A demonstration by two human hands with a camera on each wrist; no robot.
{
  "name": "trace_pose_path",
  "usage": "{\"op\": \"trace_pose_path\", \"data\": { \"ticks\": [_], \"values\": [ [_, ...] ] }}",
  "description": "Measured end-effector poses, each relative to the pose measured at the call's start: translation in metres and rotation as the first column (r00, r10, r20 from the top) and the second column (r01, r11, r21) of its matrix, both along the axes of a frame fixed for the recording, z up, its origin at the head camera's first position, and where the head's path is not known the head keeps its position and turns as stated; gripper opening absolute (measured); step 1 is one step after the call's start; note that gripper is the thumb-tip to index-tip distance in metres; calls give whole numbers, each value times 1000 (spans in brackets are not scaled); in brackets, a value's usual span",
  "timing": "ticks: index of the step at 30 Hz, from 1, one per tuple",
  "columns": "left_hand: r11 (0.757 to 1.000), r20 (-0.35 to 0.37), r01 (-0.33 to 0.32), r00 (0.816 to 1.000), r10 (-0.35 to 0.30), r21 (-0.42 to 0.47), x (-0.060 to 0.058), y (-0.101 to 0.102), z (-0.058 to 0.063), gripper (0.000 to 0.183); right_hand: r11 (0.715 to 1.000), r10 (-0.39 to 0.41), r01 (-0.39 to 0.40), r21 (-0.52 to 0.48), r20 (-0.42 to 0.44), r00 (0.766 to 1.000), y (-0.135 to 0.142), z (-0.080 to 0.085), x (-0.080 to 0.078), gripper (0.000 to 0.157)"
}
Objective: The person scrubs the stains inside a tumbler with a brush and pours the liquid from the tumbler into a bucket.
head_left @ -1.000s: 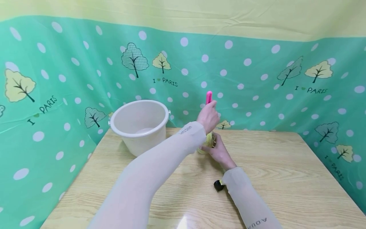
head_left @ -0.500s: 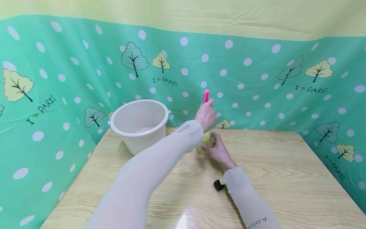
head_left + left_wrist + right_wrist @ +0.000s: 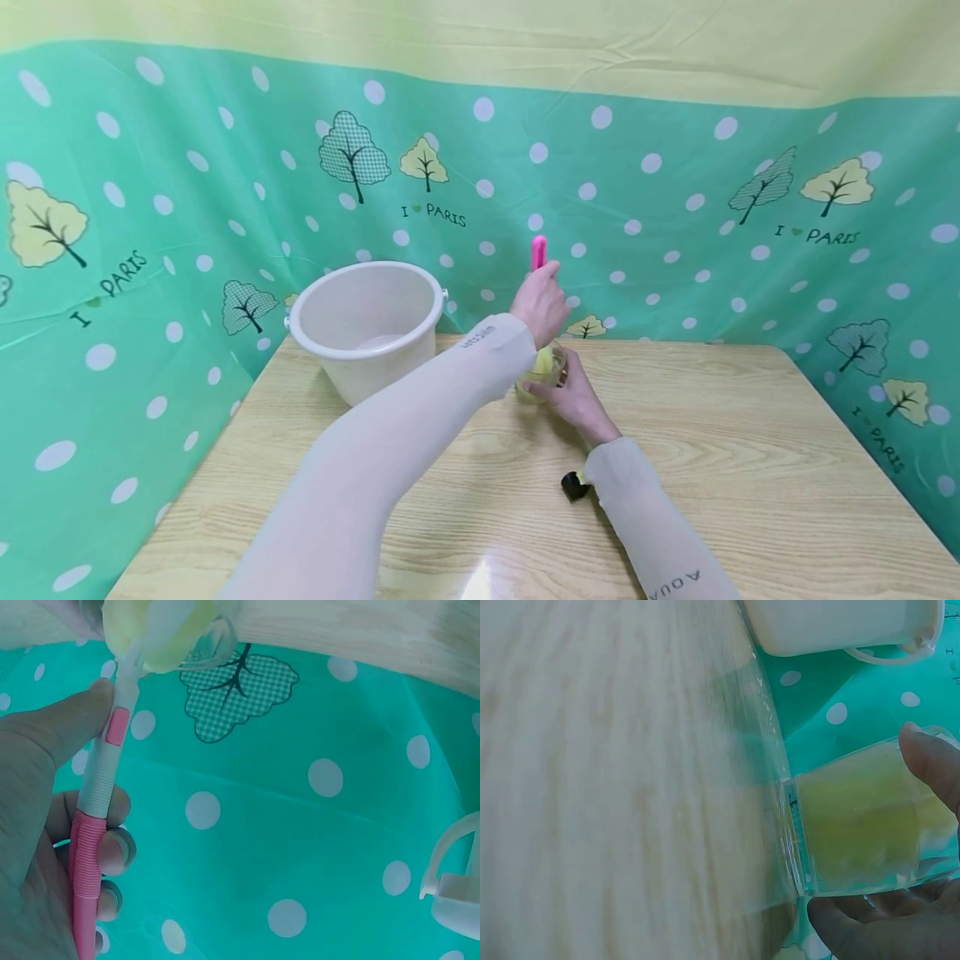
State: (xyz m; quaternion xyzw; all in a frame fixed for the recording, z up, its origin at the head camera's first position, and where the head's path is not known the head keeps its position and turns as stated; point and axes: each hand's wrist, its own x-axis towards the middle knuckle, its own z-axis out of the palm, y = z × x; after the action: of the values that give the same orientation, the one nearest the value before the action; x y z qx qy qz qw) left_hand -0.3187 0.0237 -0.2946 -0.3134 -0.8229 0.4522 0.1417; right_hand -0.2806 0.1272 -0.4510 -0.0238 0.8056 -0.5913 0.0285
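Note:
My left hand (image 3: 542, 307) grips the pink-and-white handle of a cup brush (image 3: 94, 795), its pink end pointing up. The brush's pale yellow sponge head (image 3: 157, 634) sits inside a clear drinking glass (image 3: 862, 821). Around the glass's side curls my right hand (image 3: 576, 400), thumb on one face and fingers on the other, as the right wrist view shows. The glass stands near the middle of the table, tilt hard to judge. In the head view, the left hand and wrist partly cover the glass's rim.
A large white bucket (image 3: 367, 356) with a handle stands at the back left of the wooden table (image 3: 712, 417). Near my right sleeve lies a small black object (image 3: 574, 486) with a yellowish bit. A green dotted cloth (image 3: 645, 275) hangs behind the table.
My left hand and the brush handle have shifted slightly left, mostly in the first half second. The right hand keeps holding the glass in the same place.

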Motion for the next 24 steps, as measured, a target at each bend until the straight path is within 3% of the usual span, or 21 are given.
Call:
{"op": "trace_pose_path", "data": {
  "ticks": [11, 24],
  "values": [
    [997, 17, -3, 1000, 1, 74, 0, 0, -1, 21, 1000, -3, 3, 1, 10, 1000, -2, 2, 1, 88],
    [999, -29, 20, 999, -19, 45, 0, 0, -4, 18, 1000, 1, -1, 0, 8, 1000, -1, 1, 0, 89]
  ]
}}
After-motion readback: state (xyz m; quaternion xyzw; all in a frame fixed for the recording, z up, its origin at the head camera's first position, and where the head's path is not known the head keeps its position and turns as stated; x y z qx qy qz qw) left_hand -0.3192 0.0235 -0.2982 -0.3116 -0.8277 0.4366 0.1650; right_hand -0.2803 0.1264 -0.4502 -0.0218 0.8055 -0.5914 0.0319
